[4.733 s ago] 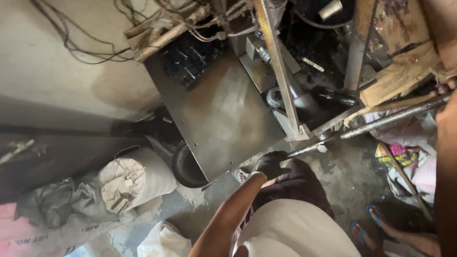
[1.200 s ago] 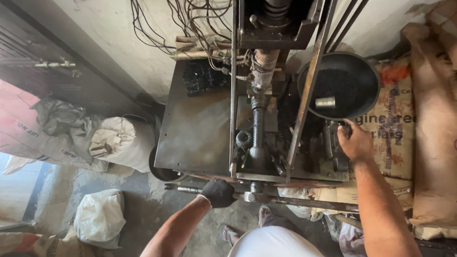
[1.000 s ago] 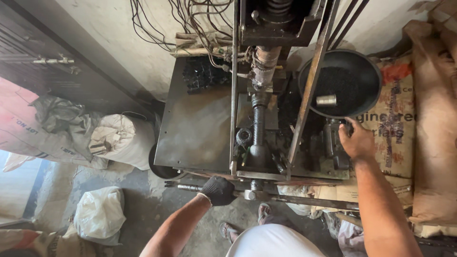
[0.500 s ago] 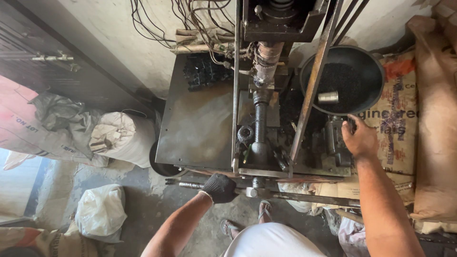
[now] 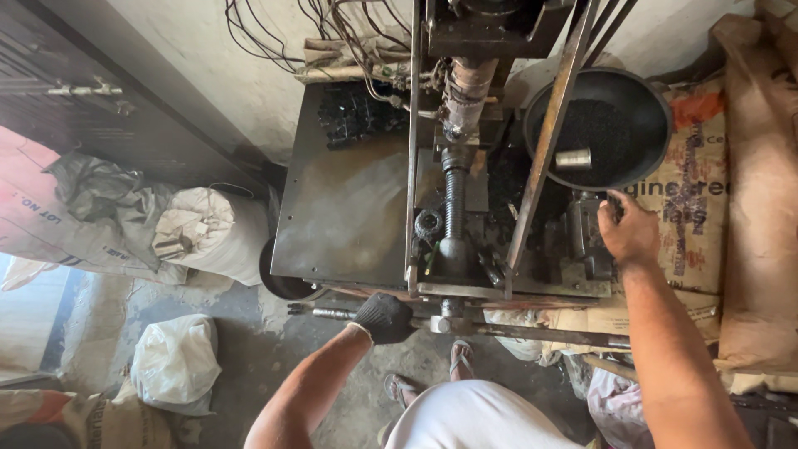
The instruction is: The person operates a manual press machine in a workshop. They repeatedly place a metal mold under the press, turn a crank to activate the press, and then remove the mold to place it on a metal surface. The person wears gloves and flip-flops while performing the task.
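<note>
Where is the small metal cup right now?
In the head view, upper right: the metal cup lies on its side in the black pan, on dark granules, just above the right hand and right of the slanted bar.

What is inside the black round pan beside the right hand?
The black pan holds dark granules and a small metal cup lying on them. A slanted metal bar crosses its left side, so that part and the bottom are hidden.
</note>
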